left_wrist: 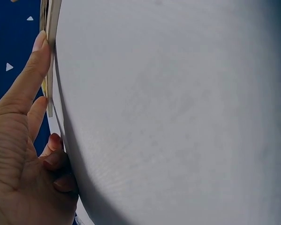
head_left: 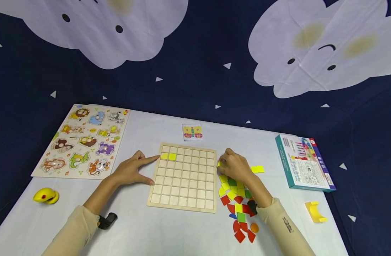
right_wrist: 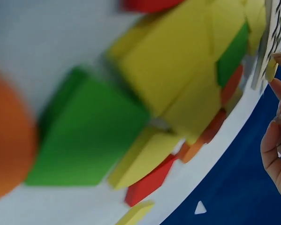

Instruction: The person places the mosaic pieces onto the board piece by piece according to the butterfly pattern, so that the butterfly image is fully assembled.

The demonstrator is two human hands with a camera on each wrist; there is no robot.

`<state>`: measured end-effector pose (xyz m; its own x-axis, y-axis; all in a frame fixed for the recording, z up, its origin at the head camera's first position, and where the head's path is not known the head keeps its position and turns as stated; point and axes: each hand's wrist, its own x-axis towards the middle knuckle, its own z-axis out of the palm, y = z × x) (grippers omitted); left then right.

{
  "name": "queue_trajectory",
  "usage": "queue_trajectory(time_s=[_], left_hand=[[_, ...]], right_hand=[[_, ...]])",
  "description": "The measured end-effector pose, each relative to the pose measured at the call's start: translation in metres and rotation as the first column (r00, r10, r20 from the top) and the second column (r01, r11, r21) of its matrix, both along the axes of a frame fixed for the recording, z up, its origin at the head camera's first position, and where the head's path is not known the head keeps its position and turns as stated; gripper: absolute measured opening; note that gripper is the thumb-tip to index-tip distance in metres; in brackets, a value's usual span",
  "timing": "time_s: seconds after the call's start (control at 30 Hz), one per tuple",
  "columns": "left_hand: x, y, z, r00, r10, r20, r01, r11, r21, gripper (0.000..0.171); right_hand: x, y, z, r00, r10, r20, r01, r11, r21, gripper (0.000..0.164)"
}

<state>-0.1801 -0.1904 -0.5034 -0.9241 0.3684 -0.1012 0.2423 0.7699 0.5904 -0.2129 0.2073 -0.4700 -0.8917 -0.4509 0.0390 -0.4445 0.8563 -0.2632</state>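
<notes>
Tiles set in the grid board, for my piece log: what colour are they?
Both tiles are yellow, seen best in the head view.

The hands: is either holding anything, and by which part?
The right hand pinches a yellow tile, apparently by opposite edges. The left hand holds nothing, only touching the left edge of the wooden grid board.

The desk (head_left: 131,231) is white-surfaced. At left lie an animal puzzle board (head_left: 94,153) and a yellow toy (head_left: 43,195); at centre, a wooden grid board (head_left: 185,183) with a picture card (head_left: 192,132) just beyond; at right, loose coloured tiles (head_left: 241,217), some overlapping, a printed box (head_left: 307,163) and a yellow curved piece (head_left: 314,212).
</notes>
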Motion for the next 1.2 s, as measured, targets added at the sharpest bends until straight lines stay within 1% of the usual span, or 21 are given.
queue_trajectory(time_s=[0.2,0.37,0.5,0.67,0.83,0.97,1.07,1.2], left_hand=[[0.001,-0.001,-0.001,1.000,0.002,0.003,-0.002,1.000,0.009,0.099],[0.004,0.000,-0.003,1.000,-0.007,-0.007,0.007,1.000,0.016,0.099],[0.004,-0.001,-0.005,1.000,-0.007,-0.015,0.008,1.000,0.016,0.099],[0.003,-0.001,-0.003,0.999,-0.016,-0.035,0.016,1.000,0.020,0.098],[0.002,-0.002,-0.002,1.000,-0.008,-0.020,0.008,1.000,0.013,0.098],[0.002,-0.001,-0.001,1.000,-0.013,-0.019,0.013,1.000,0.011,0.097],[0.002,0.000,-0.001,1.000,-0.010,-0.019,0.010,1.000,0.011,0.097],[0.002,-0.001,0.000,1.000,-0.004,-0.020,0.005,1.000,0.016,0.097]], right_hand=[[-0.003,-0.024,0.006,0.998,0.066,0.007,-0.066,0.997,-0.041,0.026],[-0.006,-0.051,0.009,0.993,0.119,0.004,-0.119,0.992,-0.046,0.024],[-0.010,-0.071,0.011,0.990,0.139,-0.006,-0.139,0.989,-0.044,0.024],[-0.018,-0.093,0.013,0.985,0.172,0.019,-0.171,0.984,-0.050,0.023],[-0.024,-0.114,0.008,0.973,0.222,0.062,-0.219,0.975,-0.046,0.018],[-0.027,-0.124,0.003,0.972,0.223,0.072,-0.222,0.975,-0.019,0.010],[-0.028,-0.128,0.001,0.976,0.207,0.071,-0.207,0.978,-0.005,0.011],[-0.028,-0.132,0.000,0.979,0.192,0.072,-0.191,0.981,-0.018,0.011]])
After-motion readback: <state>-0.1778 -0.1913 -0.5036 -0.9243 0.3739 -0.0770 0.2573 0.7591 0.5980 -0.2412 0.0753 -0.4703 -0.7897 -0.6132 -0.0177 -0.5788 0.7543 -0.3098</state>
